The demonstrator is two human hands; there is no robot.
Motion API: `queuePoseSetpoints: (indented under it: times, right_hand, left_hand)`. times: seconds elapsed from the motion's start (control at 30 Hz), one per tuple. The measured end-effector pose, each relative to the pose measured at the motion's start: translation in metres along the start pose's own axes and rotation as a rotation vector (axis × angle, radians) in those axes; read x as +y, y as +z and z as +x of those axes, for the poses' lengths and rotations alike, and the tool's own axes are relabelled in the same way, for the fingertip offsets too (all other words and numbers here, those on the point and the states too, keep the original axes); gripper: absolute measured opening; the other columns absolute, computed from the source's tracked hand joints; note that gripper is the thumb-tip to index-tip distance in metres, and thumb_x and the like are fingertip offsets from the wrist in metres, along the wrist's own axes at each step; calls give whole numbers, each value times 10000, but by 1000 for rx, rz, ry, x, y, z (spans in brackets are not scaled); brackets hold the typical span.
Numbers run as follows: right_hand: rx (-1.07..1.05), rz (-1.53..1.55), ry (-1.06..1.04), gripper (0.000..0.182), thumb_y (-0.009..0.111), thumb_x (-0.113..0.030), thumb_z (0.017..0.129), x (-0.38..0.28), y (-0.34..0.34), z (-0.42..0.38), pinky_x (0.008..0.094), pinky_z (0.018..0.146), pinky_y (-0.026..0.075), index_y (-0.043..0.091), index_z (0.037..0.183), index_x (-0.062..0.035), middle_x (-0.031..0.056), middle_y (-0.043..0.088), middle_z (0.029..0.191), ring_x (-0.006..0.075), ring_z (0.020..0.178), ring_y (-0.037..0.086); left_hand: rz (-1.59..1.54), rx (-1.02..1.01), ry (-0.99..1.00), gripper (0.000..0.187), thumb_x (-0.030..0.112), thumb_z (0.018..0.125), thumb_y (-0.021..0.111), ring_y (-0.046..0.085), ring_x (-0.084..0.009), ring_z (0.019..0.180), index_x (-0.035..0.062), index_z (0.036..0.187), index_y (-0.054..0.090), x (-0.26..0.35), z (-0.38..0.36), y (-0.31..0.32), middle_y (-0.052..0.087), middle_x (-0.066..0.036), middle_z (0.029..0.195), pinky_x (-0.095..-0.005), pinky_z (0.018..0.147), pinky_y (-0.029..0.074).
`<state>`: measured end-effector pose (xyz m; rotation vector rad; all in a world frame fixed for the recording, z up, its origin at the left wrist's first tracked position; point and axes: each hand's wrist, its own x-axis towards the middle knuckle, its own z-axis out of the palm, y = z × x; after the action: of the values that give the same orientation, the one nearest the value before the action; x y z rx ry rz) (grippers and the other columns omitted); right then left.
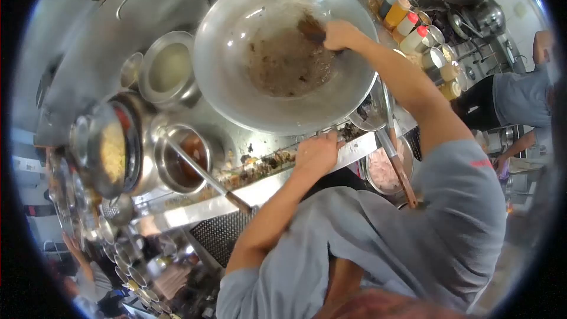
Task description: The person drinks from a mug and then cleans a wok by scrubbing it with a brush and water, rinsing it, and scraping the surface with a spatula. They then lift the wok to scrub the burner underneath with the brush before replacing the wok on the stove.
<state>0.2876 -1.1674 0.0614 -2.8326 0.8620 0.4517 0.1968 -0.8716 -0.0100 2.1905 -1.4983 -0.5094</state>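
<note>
A large metal wok (pixel 227 71) holds shallow brownish liquid with dark bits. Over its right part, my right hand (pixel 342 35) is closed round a brown brush (pixel 311 27), whose bristles reach the liquid's upper edge. My left hand (pixel 317 152) lies at the counter's front edge (pixel 260 186), just below the wok, beside a strip of food scraps; its fingers are bent over something dark that I cannot make out. A ladle with a wooden handle (pixel 403 180) leans to the right of that hand, over a bowl of pale pink pieces (pixel 384 168).
Left of the wok stand a bowl of pale liquid (pixel 169 68), a pot of reddish-brown liquid (pixel 188 159) with a ladle across it, and a container of yellow food (pixel 113 152). Sauce bottles (pixel 407 26) line the upper right. Another person (pixel 522 100) stands at the right.
</note>
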Motion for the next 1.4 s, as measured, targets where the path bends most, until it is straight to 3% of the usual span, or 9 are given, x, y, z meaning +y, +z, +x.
queuePoseSetpoints:
  times: [0.2, 0.37, 0.53, 0.63, 0.8, 0.93, 1.03, 1.2, 1.4]
  right_hand:
    - [46, -185, -75, 346, 611, -209, 759, 36, -50, -2, 457, 854, 544, 726, 1010, -1, 210, 715, 1035, 358, 995, 690]
    - [-18, 395, 53, 428, 660, -286, 712, -55, -8, 54, 446, 743, 579, 720, 1000, 25, 209, 715, 1016, 357, 896, 710]
    - [9, 120, -124, 427, 663, -292, 708, -15, 24, 4, 451, 875, 533, 739, 1072, -83, 191, 716, 1044, 373, 1010, 677]
    - [50, -43, -95, 411, 641, -282, 740, 24, -7, 35, 449, 820, 565, 727, 1023, 4, 225, 711, 1013, 375, 910, 706]
    - [48, 581, -14, 463, 736, -328, 688, -56, 28, 110, 357, 510, 517, 729, 1037, -23, 106, 710, 756, 227, 610, 668]
    - [-126, 824, -142, 557, 754, -400, 719, -122, 49, 57, 399, 774, 567, 710, 1152, -52, 170, 735, 957, 280, 852, 708]
    - [292, 663, -119, 621, 727, -424, 757, -119, 61, 66, 373, 912, 539, 657, 1269, -78, 191, 725, 1065, 287, 990, 708]
    - [-136, 700, -308, 798, 741, -418, 722, -126, 72, 19, 394, 1041, 468, 553, 1356, 30, 264, 565, 1356, 384, 1230, 576]
    - [-348, 266, -556, 560, 757, -401, 738, -5, 30, -98, 405, 852, 522, 690, 1206, -102, 158, 729, 1030, 306, 948, 691]
  left_hand:
    - [110, 110, 12, 442, 482, 923, 591, 671, -331, 574, 76, 751, 619, -7, -8, -19, 661, -147, 629, -444, 537, 538]
    - [133, 223, 43, 418, 466, 914, 613, 665, -305, 554, 94, 723, 615, -9, -5, -13, 658, -123, 611, -426, 530, 537]
    - [105, 302, 59, 410, 457, 907, 624, 660, -284, 547, 101, 707, 597, -12, -5, -7, 650, -102, 598, -411, 521, 528]
    - [102, 342, 94, 405, 453, 903, 631, 653, -277, 539, 103, 704, 590, -12, -5, -6, 637, -90, 583, -400, 513, 522]
    - [111, 359, 88, 401, 455, 891, 646, 647, -270, 531, 108, 700, 586, -12, -2, -3, 624, -82, 575, -392, 510, 517]
    - [106, 355, 83, 414, 458, 895, 647, 631, -298, 511, 91, 710, 594, -12, -1, 1, 601, -101, 548, -417, 492, 506]
    - [92, 342, 70, 425, 457, 899, 648, 624, -330, 514, 70, 729, 608, -12, -2, 4, 595, -125, 547, -438, 495, 498]
    - [187, 379, 32, 384, 431, 887, 663, 651, -326, 591, 65, 772, 644, 2, 0, 12, 637, -129, 638, -423, 572, 504]
    - [190, 395, -7, 387, 442, 863, 686, 665, -305, 625, 71, 765, 634, 0, 4, 22, 648, -112, 668, -416, 593, 526]
